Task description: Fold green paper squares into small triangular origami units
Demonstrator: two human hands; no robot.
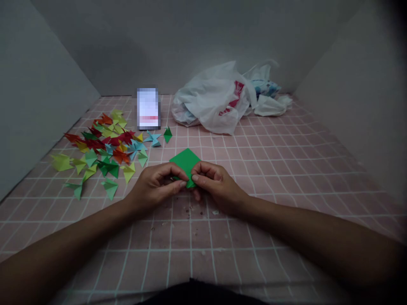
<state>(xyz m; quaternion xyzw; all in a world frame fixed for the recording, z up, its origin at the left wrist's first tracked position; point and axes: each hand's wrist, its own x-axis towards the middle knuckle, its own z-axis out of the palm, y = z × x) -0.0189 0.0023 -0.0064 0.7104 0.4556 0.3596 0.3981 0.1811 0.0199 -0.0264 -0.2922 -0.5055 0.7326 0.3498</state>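
Bright green, the smooth, flat-creased paper sits at the near middle of the pink, white-gridded cloth, its far corner pointed. The left hand and right hand both pinch its near edge between thumb and fingers. Angular folded-paper shapes cluster to the left; a crinkled white plastic bag slumps beyond.

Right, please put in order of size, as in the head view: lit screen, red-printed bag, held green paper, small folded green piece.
1. Red-printed bag
2. Lit screen, held green paper: unsure, fingers hide some paper
3. Small folded green piece
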